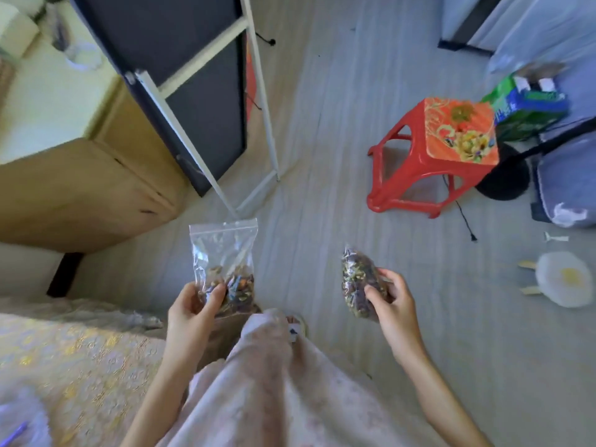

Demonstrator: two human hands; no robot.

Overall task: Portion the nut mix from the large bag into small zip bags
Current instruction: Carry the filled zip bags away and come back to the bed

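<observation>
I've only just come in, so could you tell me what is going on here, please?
A person is portioning nut mix by hand. Their left hand grips a small zip bag by its bottom; it stands upright, with nut mix filling only its lower part. Their right hand holds a fuller bag of nut mix. Both bags are held in the air above the floor, apart from each other. A red stool stands further off.
</observation>
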